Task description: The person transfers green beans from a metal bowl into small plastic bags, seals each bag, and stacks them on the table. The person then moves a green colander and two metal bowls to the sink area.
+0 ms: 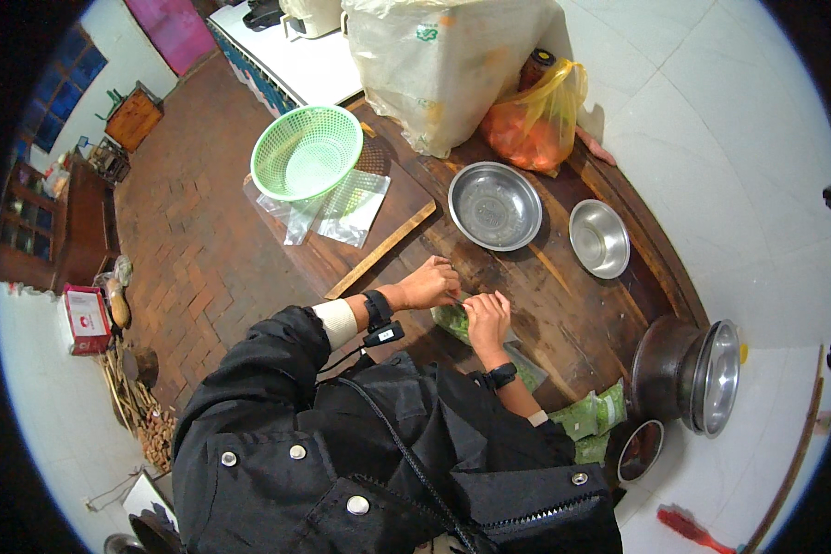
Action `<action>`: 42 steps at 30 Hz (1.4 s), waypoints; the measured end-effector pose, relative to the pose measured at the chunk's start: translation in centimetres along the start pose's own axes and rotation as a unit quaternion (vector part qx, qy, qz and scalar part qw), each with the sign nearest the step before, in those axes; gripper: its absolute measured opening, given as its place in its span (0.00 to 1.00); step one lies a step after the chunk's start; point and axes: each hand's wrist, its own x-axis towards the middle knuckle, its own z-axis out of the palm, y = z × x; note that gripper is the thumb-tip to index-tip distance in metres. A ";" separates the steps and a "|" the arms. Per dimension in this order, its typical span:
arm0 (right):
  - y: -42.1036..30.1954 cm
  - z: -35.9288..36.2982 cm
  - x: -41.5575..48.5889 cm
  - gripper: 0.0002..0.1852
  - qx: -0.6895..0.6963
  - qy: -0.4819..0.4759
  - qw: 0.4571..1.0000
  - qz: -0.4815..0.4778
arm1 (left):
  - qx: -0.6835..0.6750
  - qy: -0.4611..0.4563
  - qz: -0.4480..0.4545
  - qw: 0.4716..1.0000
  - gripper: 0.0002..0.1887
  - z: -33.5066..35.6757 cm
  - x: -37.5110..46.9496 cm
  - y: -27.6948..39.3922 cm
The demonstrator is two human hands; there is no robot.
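My left hand [431,282] and my right hand [488,320] are close together over the wooden table [582,339]. Between them they pinch the upper edge of a clear plastic bag [449,320] with green vegetable pieces inside. My right hand and forearm hide part of this bag. Under my right forearm lies another clear plastic bag [528,367], partly covered. Several filled bags of green vegetables [595,415] rest by my right elbow at the table's near right side.
A green plastic colander [307,154] and flat clear bags [354,208] sit on a wooden board [395,239]. Beyond my hands stand a wide steel basin [495,206] and a smaller steel bowl [599,239]. A yellow bag [537,124] is near the wall; a dark pot [654,367] stands right.
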 end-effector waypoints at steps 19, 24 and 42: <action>-0.7 1.2 0.9 0.08 -0.031 -0.015 0.998 -0.053 | -0.024 0.037 -0.017 0.999 0.04 0.0 -0.7 -0.4; -0.7 0.9 0.7 0.08 -0.012 0.014 0.999 -0.042 | -0.030 0.017 -0.003 0.999 0.04 0.2 -0.5 -0.8; 1.3 -1.8 -1.9 0.05 -0.041 0.024 0.999 0.002 | -0.025 -0.051 -0.041 0.998 0.07 -1.8 -0.6 -0.4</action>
